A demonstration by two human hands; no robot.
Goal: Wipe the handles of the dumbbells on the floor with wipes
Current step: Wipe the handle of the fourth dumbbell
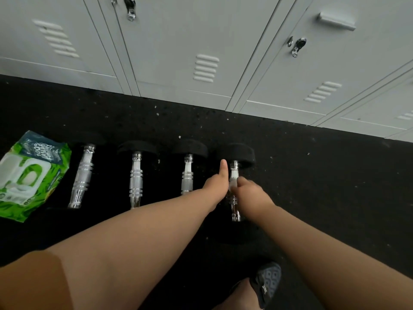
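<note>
here, from the head view, four dumbbells lie side by side on the black speckled floor (312, 175), their chrome handles pointing toward a row of pale grey lockers (201, 52). the rightmost dumbbell (234, 168) is the one under both hands. the left hand (215, 186) sits just left of its handle, thumb stretched straight up alongside the bar toward the far black weight head; its other fingers are hidden under the palm, so i cannot tell whether they curl round the bar. the right hand (250, 193) comes in from the right with its fingers curled down against the middle of the handle, over a small whitish patch that may be a wipe, too blurred to be sure. the other three dumbbells, the second from right (187, 175), the third (135, 180) and the leftmost (82, 175), lie untouched to the left. just beside the leftmost one rests a green and white wipes pack (29, 175), lid closed. a dark sandal (268, 283) on a foot shows at the bottom edge.
</note>
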